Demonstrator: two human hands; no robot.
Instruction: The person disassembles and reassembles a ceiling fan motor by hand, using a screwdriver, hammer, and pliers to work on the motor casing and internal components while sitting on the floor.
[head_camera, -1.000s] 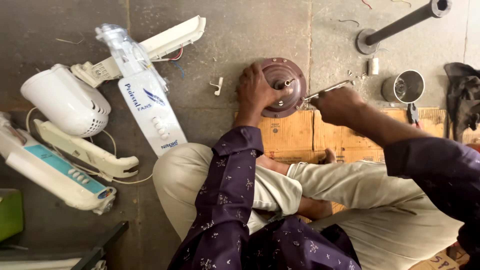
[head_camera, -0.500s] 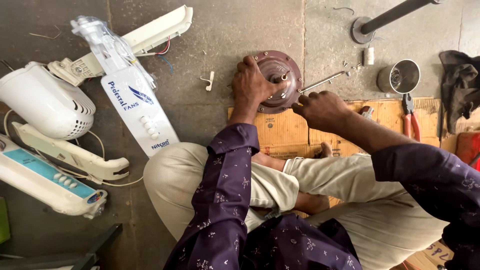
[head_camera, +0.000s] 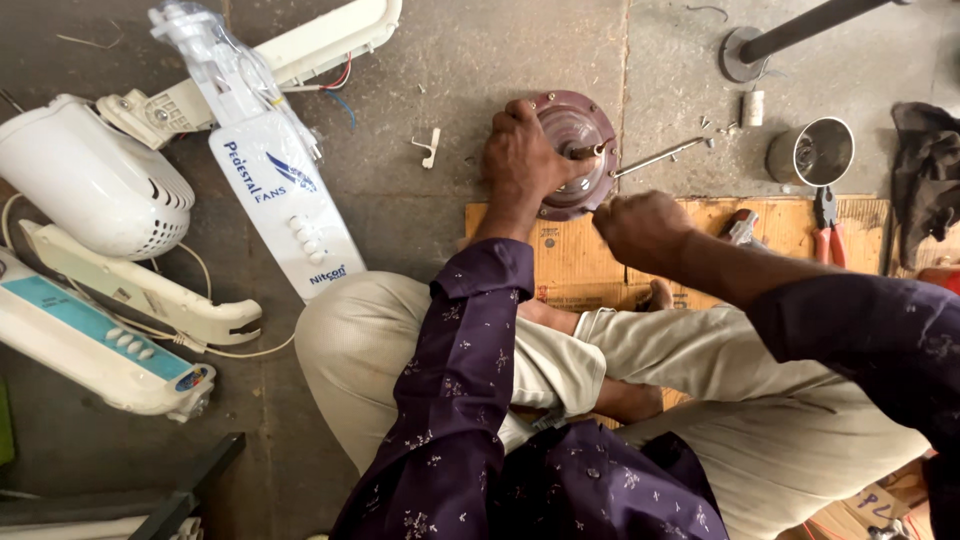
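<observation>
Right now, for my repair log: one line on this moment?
left hand: grips motor housing | right hand: closed beside it | cardboard: underneath

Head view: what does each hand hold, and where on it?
Left hand grips the round maroon motor housing by its left rim. Right hand is fisted; its contents cannot be told.

The person is wearing a dark purple shirt (head_camera: 470, 400) with long sleeves. The cloth is showing a small pale print, like tiny flowers or sprigs, spread over it everywhere. The left sleeve is ending in a cuff (head_camera: 487, 268) with a folded edge, closed around the wrist. The right sleeve (head_camera: 870, 340) is looking darker and is reaching nearly to the wrist as well. Below the shirt, the person is wearing light beige trousers (head_camera: 760, 420) of plain cloth, with soft folds around the knees. The left hand (head_camera: 525, 155) and the right hand (head_camera: 640, 228) are wearing no gloves, and one foot (head_camera: 658, 294) is bare too.
</observation>
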